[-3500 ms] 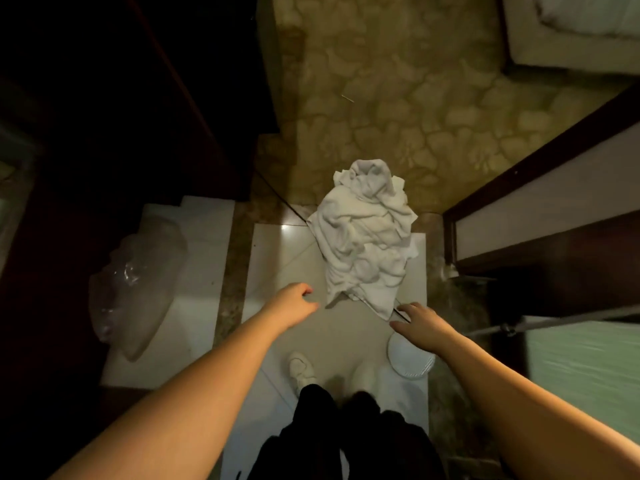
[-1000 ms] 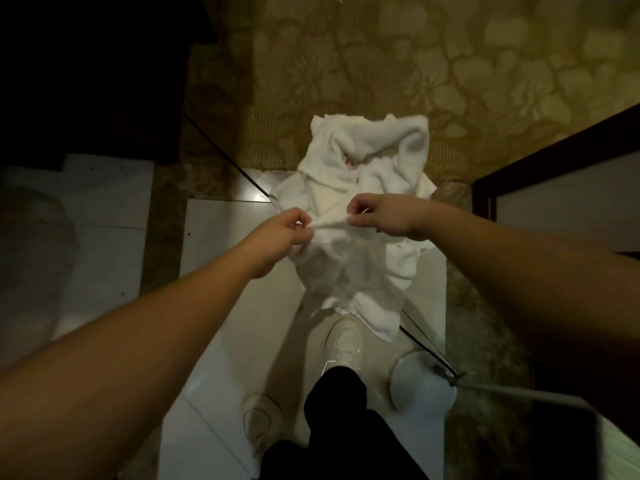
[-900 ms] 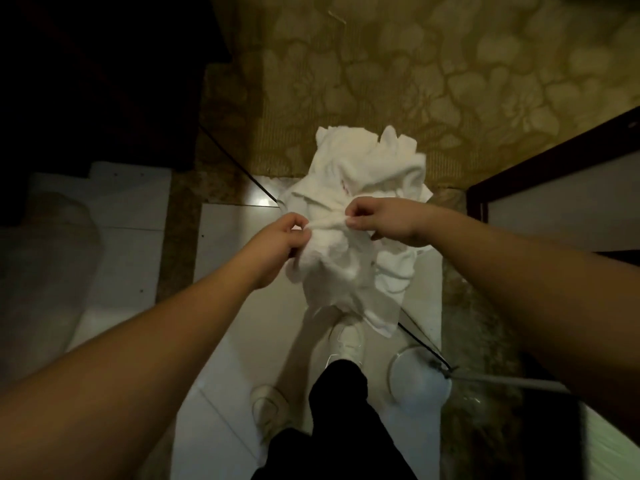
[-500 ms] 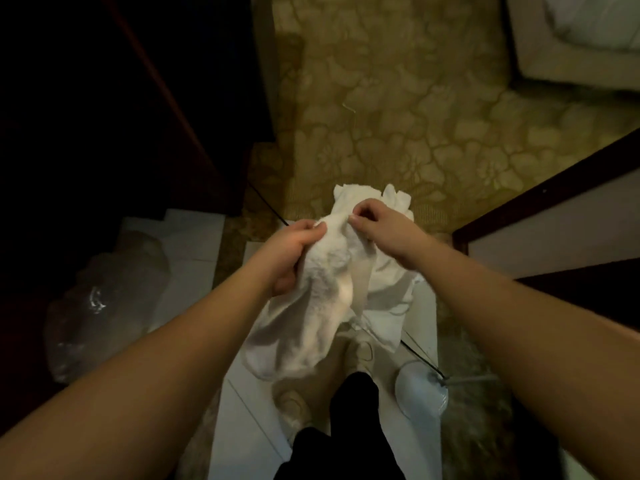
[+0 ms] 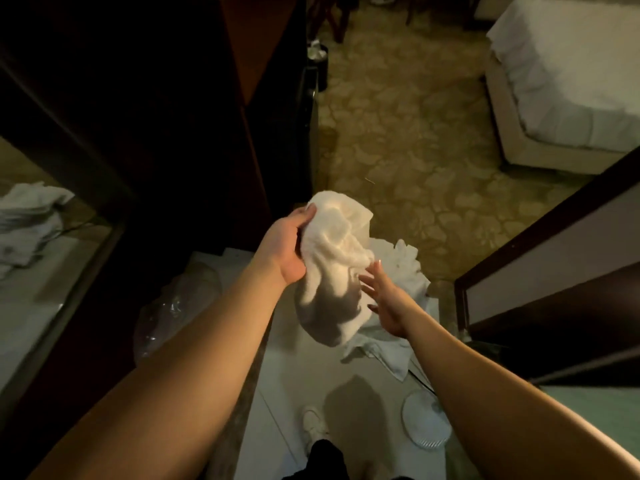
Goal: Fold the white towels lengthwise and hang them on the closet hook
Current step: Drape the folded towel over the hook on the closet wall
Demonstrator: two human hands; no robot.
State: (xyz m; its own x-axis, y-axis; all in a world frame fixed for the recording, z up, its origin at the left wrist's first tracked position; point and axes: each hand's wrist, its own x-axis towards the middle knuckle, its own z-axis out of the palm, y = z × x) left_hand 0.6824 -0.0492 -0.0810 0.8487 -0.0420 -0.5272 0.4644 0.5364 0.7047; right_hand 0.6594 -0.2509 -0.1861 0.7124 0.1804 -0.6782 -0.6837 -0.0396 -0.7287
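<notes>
Head view, looking down: the left hand (image 5: 289, 245) grips a white towel (image 5: 332, 268) by its upper edge, fingers curled over the bunched cloth and thumb underneath, so the towel hangs crumpled below the fist, clear of the floor. The right hand (image 5: 386, 301) is spread open with straight fingers just beside the hanging cloth on its right; whether the fingertips actually touch the fabric cannot be told. It holds nothing.

Below and behind the held towel, a pile of more white towels (image 5: 398, 306) lies heaped on the pale tiled floor (image 5: 287, 393), spilling toward the person's right. A white shoe (image 5: 313, 424) and a dark trouser leg (image 5: 327, 459) show at the bottom edge, and a round white ribbed disc (image 5: 426, 424) lies on the tile near them.

To the left, a crumpled clear plastic bag (image 5: 173, 306) sits against dark wooden furniture (image 5: 156, 116). At far left another heap of white cloth (image 5: 26, 220) shows, blurred. Farther out lie a patterned carpet (image 5: 415, 150) and a white-sheeted bed (image 5: 571, 71) at the upper right. A dark-framed door panel (image 5: 554, 258) stands on the right.
</notes>
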